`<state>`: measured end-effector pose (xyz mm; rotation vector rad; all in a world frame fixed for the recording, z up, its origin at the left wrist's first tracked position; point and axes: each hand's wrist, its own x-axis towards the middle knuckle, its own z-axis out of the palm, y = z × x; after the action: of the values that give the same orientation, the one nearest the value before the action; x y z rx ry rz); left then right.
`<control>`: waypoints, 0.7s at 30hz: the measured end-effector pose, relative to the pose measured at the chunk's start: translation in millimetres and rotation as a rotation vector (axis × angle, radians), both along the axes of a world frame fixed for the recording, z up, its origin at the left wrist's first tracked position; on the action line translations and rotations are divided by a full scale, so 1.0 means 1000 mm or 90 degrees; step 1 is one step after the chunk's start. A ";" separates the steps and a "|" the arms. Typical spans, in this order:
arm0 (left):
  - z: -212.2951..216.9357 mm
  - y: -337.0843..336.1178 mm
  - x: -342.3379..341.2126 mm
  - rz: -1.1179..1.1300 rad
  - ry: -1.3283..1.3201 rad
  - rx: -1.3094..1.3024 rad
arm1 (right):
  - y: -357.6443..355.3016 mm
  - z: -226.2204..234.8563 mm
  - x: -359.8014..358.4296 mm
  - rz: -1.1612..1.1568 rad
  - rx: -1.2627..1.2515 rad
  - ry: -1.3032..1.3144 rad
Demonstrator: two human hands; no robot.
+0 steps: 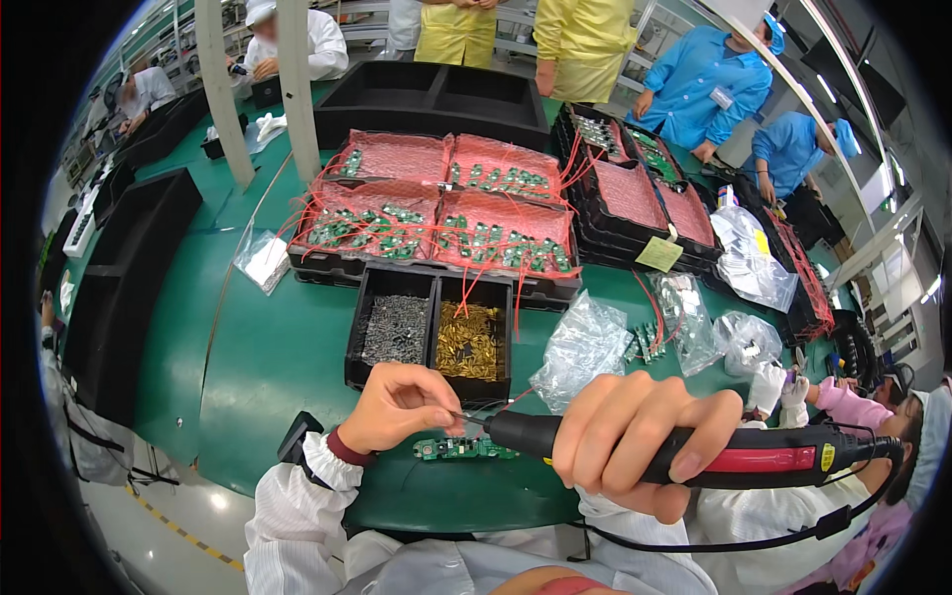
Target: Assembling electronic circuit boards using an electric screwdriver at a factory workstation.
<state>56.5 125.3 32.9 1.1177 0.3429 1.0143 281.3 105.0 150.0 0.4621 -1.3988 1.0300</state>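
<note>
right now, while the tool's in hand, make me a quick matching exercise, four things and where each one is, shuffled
Things:
1. corded hand tool
2. silver-coloured small parts
3. circuit board nearest the hands
4. gold-coloured small parts

Places:
a. right compartment of the black bin
b. on the green table
c. gripped in the right hand
d. left compartment of the black bin

Pairs: 1-c, 2-d, 3-b, 4-a

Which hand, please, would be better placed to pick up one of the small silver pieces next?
Probably the left hand: it sits just below the silver pieces in the picture, while the right hand is wrapped around the black-and-red tool.
</note>
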 end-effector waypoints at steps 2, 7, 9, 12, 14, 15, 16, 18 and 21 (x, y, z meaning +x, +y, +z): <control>-0.002 0.000 -0.004 -0.031 -0.018 0.016 | 0.000 0.002 0.001 0.000 0.006 -0.007; 0.002 0.002 -0.002 -0.021 0.032 0.055 | 0.003 0.003 0.003 0.009 0.016 -0.032; 0.005 0.002 -0.003 -0.005 0.070 0.076 | 0.006 0.002 0.003 0.031 0.034 -0.071; 0.009 0.005 -0.005 0.097 0.168 0.231 | 0.009 0.002 0.001 0.025 0.029 -0.093; 0.014 0.006 -0.004 0.143 0.208 0.293 | 0.005 0.002 -0.003 -0.011 -0.004 -0.069; 0.012 0.008 -0.003 0.161 0.230 0.325 | 0.004 -0.001 -0.005 -0.056 -0.028 -0.050; 0.012 0.008 -0.003 0.179 0.243 0.345 | 0.004 -0.001 -0.003 -0.070 -0.041 -0.064; 0.012 0.012 -0.002 0.181 0.244 0.361 | 0.003 -0.002 -0.001 -0.077 -0.066 -0.064; 0.011 0.010 -0.007 0.174 0.238 0.329 | 0.010 -0.002 -0.006 -0.136 -0.070 -0.096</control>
<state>49.0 135.3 43.4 1.7732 0.5626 1.1672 275.3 115.2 148.0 0.1528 -1.4811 0.9766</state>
